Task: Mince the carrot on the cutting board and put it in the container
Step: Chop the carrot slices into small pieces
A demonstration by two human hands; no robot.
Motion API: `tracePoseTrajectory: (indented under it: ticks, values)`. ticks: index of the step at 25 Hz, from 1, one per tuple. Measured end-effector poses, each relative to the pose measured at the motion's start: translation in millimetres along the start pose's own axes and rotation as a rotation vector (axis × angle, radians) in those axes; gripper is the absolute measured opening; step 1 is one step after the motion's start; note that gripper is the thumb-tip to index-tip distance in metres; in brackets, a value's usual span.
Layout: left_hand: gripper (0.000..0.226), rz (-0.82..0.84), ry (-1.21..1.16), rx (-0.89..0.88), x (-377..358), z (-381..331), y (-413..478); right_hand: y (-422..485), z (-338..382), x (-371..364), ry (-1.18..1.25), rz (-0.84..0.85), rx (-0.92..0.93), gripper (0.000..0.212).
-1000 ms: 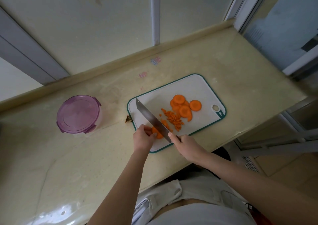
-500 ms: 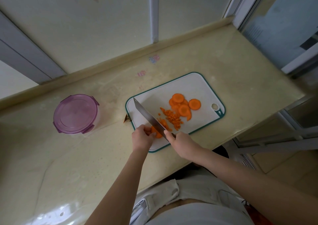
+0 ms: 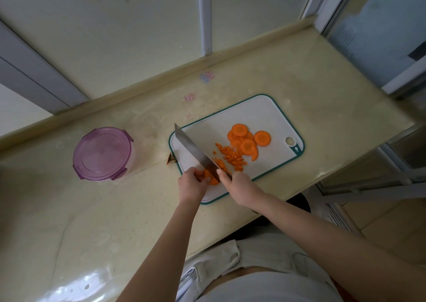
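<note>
Closely, left hand pinching carrot, right hand gripping knife, cutting board near edge

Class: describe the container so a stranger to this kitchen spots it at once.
Find the pale countertop. Left of the white cutting board, apart from it, stands the container. Its closed purple lid marks it out from the orange and white nearby.

The pale, yellowish stone bench carries a white cutting board with a green rim, lying askew near its front edge. A round container with a purple lid stands well apart to the left. A small brown scrap lies just beside the board's left corner. Faint pink and blue marks show near the back.
</note>
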State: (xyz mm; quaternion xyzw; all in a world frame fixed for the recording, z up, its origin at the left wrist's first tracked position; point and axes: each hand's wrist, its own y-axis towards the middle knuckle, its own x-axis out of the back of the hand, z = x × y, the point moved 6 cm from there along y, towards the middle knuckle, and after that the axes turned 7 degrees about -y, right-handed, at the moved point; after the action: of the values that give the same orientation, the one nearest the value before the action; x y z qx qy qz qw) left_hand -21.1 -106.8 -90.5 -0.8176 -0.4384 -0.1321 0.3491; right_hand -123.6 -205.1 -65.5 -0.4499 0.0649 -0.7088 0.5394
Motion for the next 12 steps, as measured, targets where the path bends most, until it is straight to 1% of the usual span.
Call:
tracePoseTrajectory:
  ticks: [3, 6, 9, 12]
  values:
    - [0.012, 0.000, -0.004, 0.001, -1, 0, -1, 3, -3, 8, 0.033, 0.019, -0.011, 0.060]
    - [0.016, -0.004, -0.024, 0.022, 0, 2, 0, 1, -3, 14, 0.001, -0.028, -0.010, 0.061]
    - [0.016, 0.000, -0.022, 0.018, 1, 2, 0, -2, -4, 20, 0.024, -0.072, -0.003, 0.061]
    - [0.016, -0.006, -0.028, 0.012, 2, 2, -1, -5, -9, 17, 0.030, -0.049, -0.006, 0.062]
